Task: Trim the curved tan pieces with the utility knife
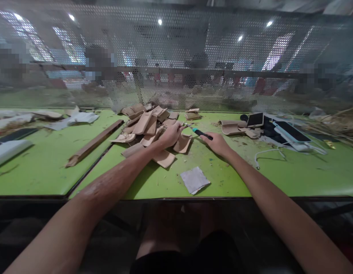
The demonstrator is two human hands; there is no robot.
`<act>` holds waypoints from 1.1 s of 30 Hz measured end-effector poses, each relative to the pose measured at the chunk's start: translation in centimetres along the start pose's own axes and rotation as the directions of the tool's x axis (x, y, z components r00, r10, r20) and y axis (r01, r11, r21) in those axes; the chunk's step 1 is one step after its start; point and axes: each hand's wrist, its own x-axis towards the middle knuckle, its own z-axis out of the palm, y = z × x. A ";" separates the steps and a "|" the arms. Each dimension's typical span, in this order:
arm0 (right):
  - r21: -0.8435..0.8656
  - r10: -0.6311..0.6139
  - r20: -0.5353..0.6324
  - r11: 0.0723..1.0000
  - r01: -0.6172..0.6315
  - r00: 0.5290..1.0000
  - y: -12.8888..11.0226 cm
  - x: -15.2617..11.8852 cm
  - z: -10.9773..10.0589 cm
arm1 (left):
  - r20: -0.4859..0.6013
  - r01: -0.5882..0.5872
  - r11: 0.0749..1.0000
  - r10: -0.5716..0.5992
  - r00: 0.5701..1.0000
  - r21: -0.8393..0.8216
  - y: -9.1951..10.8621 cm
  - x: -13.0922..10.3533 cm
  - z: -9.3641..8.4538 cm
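My right hand (218, 143) is wrapped round the end of a slim hand tool (203, 134) with a black and teal handle and a metal tip. The tip points left, towards the fingers of my left hand (172, 136). These fingers are pinched together close to the metal; whatever they hold is too small to make out. Under and beside my left hand lies a heap of curved brown wooden pieces (144, 122). One curved piece (182, 144) sits just right of the heap, below the tool tip. A grey square of sandpaper (195, 180) lies near the table's front edge.
The green table (222, 182) has a seam on the left, beside a long wooden strip (95, 142). More curved pieces (232, 127), a phone (255, 120), a pale device (292, 131) and a white cable (269, 150) lie right. A perforated metal screen (176, 87) stands behind.
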 end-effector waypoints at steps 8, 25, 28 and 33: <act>0.046 -0.026 0.034 0.999 0.024 0.999 -0.4 -0.2 -0.1 | 0.007 0.036 0.999 -0.036 0.999 0.005 0.2 0.0 -0.1; 0.015 -0.004 0.023 1.000 0.003 1.000 -0.2 0.0 -0.2 | 0.009 0.031 0.999 -0.031 0.999 0.039 0.5 -0.1 -0.3; 0.009 0.004 -0.008 1.000 -0.004 1.000 0.1 0.1 -0.2 | 0.006 0.031 0.999 -0.031 0.999 0.041 0.4 -0.1 -0.2; 0.067 -0.015 0.058 0.998 0.011 0.998 -0.3 -0.1 -0.3 | 0.001 0.037 0.998 -0.037 0.999 0.054 0.2 0.0 -0.1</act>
